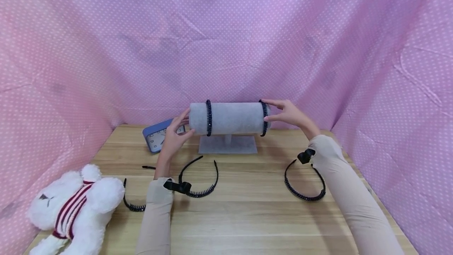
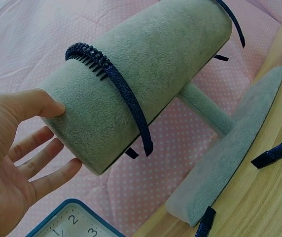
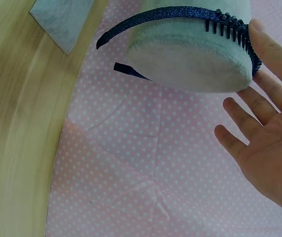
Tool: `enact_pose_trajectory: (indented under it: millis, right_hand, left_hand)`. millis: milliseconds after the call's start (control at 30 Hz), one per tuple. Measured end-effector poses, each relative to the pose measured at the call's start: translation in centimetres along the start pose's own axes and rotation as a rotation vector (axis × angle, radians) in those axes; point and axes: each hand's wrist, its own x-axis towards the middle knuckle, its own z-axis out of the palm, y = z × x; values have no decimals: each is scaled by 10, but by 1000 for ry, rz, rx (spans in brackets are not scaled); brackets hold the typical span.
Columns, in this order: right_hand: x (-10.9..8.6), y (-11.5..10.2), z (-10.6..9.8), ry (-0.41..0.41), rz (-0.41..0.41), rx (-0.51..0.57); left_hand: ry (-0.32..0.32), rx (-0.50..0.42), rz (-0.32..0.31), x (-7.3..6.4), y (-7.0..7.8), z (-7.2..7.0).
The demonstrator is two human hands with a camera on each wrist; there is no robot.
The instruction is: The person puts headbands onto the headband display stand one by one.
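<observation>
A grey plush headband display stand point(image 1: 233, 119) has a horizontal roll on a short post and flat base. Around the roll's left part sits a dark beaded headband point(image 1: 209, 118) with comb teeth. My left hand point(image 1: 175, 133) holds the roll's left end, thumb on the near side and fingers at the end and behind. Near the right end, a second dark headband point(image 1: 264, 119) goes round the roll, its tips apart from the plush in the right wrist view. My right hand point(image 3: 274, 128) pinches this band's beaded part between thumb and fingers.
On the wooden table point(image 1: 247, 207) lie further headbands: one point(image 1: 201, 193) by my left wrist, one point(image 1: 305, 197) by my right, another point(image 1: 136, 207) partly behind my left sleeve. A blue clock point(image 1: 154, 139) stands behind my left hand. A white plush bear point(image 1: 79, 207) lies front left.
</observation>
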Motion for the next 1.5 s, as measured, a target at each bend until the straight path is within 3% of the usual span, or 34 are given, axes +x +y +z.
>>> enact_pose_trajectory:
  millis: [900, 1167, 1300, 1500]
  right_hand:
    - [12, -24, 14, -4, 38, -61]
    - [19, -29, 24, 12, -6, -76]
    - [20, -33, 27, 12, -10, -77]
    - [25, -36, 31, 7, -28, -108]
  left_hand:
    - [2, 13, -24, 2, 2, 1]
    - [8, 7, -15, 1, -1, 1]
    - [7, 8, -19, 0, 5, 2]
    - [-1, 14, -19, -3, 26, 4]
